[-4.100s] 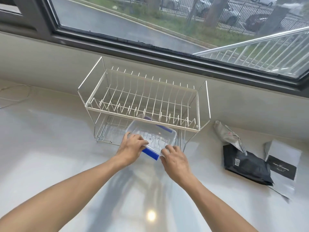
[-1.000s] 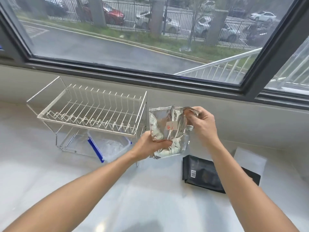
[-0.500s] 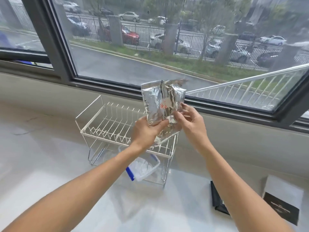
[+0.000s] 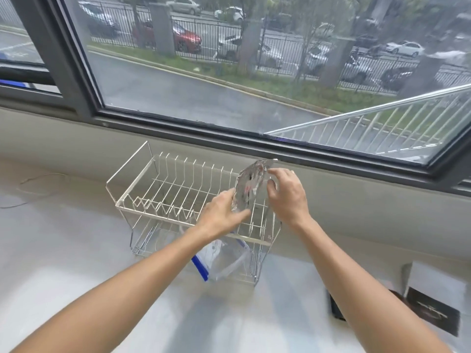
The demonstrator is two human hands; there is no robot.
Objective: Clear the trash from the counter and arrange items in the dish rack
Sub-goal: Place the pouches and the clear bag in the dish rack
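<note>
Head view: you hold a crinkled silver foil pouch (image 4: pixel 251 188) over the right end of the white two-tier wire dish rack (image 4: pixel 178 197).

Your left hand (image 4: pixel 221 216) pinches the pouch's lower edge between thumb and fingers; your right hand (image 4: pixel 286 194) has fingers curled loosely at its upper right side, thumb against the foil. Below your left wrist, a clear plastic container with a blue edge (image 4: pixel 224 261) sits in the lower tier. Right of your right forearm, a black packet (image 4: pixel 336 305) lies on the pale counter (image 4: pixel 63 250).

We've got the dish rack's (image 4: pixel 178 200) top tier wide open on its left; foil pouch (image 4: pixel 248 189) blocks its right end.
</note>
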